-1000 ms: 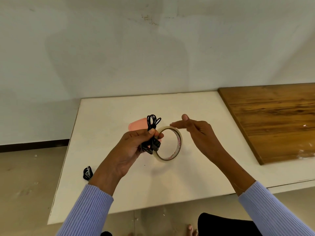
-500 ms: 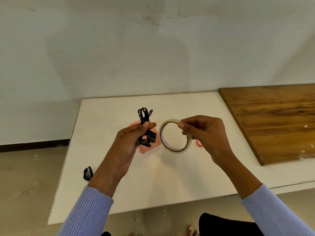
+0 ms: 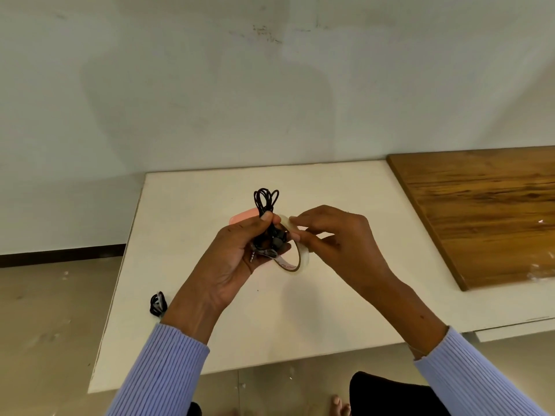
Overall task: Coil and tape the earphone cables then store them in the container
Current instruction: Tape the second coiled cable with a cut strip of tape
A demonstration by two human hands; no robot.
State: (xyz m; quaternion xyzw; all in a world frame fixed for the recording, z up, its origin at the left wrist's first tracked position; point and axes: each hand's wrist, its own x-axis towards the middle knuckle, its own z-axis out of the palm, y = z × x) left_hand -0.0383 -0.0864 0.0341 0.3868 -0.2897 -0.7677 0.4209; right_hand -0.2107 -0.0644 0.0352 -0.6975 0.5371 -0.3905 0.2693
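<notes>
My left hand (image 3: 237,253) grips a coiled black earphone cable (image 3: 265,201) above the white table (image 3: 345,301); its loops stick up past my fingers and the plug pokes out below. My right hand (image 3: 333,235) pinches a roll of clear tape (image 3: 301,258) right against the bundle. A pink container (image 3: 241,218) lies on the table behind my left hand, mostly hidden. A second coiled black earphone (image 3: 158,304) lies at the table's left edge.
A brown wooden board (image 3: 486,211) lies on the right of the table. A white wall rises behind. Beige floor lies to the left and below, and a bare foot (image 3: 339,406) shows under the table's front edge.
My right hand has brought the tape roll left, from beside the bundle to touching it. My left hand has kept its grip on the coiled cable and shifted slightly right.
</notes>
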